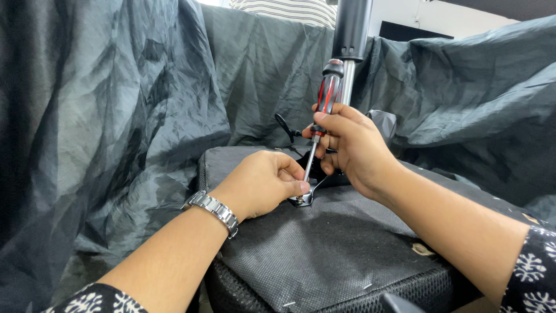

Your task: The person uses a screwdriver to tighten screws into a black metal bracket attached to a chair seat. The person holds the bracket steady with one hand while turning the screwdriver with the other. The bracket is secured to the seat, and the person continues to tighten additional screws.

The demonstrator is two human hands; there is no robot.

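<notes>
My right hand [350, 148] grips a screwdriver [326, 101] with a black and red handle, held nearly upright. Its shaft runs down to a small metal bracket [303, 200] on the underside of an upturned chair seat [330, 243], which is covered in dark grey fabric. My left hand [263, 182], with a metal watch on the wrist, rests on the seat; its fingertips press on the bracket beside the screwdriver tip. Whether a screw sits under the tip is hidden.
A black and chrome chair column [349, 40] rises from the seat behind my right hand. A black lever [285, 127] sticks out to its left. Crumpled dark grey sheeting [116, 116] hangs all around. Staples line the seat's near edge.
</notes>
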